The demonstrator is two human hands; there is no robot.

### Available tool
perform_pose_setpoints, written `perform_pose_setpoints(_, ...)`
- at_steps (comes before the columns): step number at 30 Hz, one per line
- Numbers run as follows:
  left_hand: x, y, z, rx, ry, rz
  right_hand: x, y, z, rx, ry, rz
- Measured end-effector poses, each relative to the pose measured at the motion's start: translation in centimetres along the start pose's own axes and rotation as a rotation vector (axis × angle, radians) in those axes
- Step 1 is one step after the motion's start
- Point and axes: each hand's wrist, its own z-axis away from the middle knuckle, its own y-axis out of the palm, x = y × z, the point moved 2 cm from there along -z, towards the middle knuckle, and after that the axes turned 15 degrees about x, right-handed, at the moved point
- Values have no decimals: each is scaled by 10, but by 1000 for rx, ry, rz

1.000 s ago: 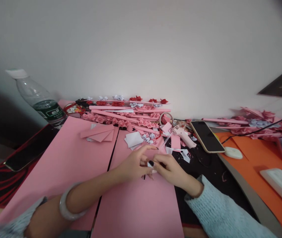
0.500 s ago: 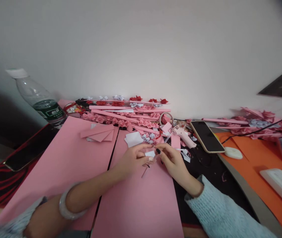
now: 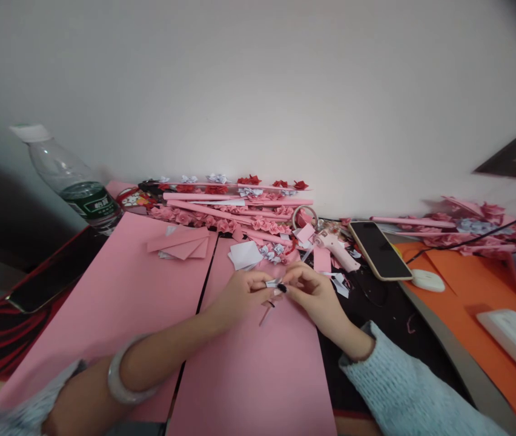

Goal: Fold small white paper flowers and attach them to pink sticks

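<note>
A small piece of white paper (image 3: 271, 283) is pinched between the thumb and fingers of my left hand (image 3: 240, 298). My right hand (image 3: 317, 298) closes its thumb and fingertips on the right end of that same piece, so the two hands nearly touch. Below the left fingers a thin pale pink strip or stick (image 3: 264, 316) pokes out; its upper end is hidden. Both hands are over a large pink sheet (image 3: 258, 375). Just beyond them lie a stack of white paper squares (image 3: 244, 255) and small white paper flowers (image 3: 272, 252).
Pink folded papers (image 3: 185, 243) lie at left, near a water bottle (image 3: 83, 188). Paper flower stems (image 3: 212, 209) line the wall. To the right are a pink glue gun (image 3: 337, 249), a tape roll (image 3: 304, 209), a phone (image 3: 378, 249), a white case (image 3: 427, 280) and orange sheets (image 3: 462, 284).
My right thumb and fingers have come down and left onto the white paper. The paper now shows as a narrower, folded-looking piece. My left hand has stayed nearly still.
</note>
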Motion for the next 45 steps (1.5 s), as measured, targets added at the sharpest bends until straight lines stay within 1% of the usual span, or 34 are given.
perform_pose_setpoints(3, 0, 0, 0, 11, -4, -6, -2, 2, 0, 35, 69, -116)
perform_pose_setpoints(6, -1, 0, 1, 16, -8, -6, -3, 3, 0, 43, 86, -135)
perform_pose_setpoints(9, -1, 0, 1, 15, -22, -1, -3, 0, 0, 18, 58, -59)
perform_pose_setpoints(14, -4, 1, 1, 46, 8, 27, -2, -4, 0, -54, -52, 113)
perform_pose_setpoints(17, -5, 1, 2, 49, 12, 29, 2, -3, 1, -72, -99, 209)
perform_pose_setpoints(27, -4, -1, 3, 29, 1, 100, 13, 0, 3, 20, -252, 454)
perform_pose_setpoints(33, -2, -3, 2, 33, -5, 211, 16, 0, 4, 94, -262, 549)
perform_pose_setpoints(39, 2, -6, 1, 36, 15, 291, 14, 0, 5, 141, -249, 587)
perform_pose_setpoints(42, 2, -5, 1, 41, 17, 296, 14, 0, 5, 150, -243, 595)
perform_pose_setpoints(45, 0, -5, 1, 32, -3, 240, 14, 0, 5, 144, -250, 574)
